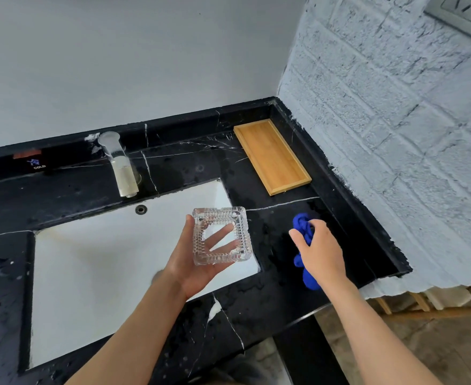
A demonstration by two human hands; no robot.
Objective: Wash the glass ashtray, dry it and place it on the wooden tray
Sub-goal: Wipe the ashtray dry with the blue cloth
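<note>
A square cut-glass ashtray rests tilted in my left hand, held over the right end of the white sink. My fingers show through its clear bottom. My right hand grips a crumpled blue cloth over the black counter, to the right of the ashtray and apart from it. The wooden tray lies bare at the back right of the counter, near the wall corner.
A frosted tap stands behind the sink with no water running. The black marble counter is wet around the sink. A white brick wall bounds the right side, with a socket high up.
</note>
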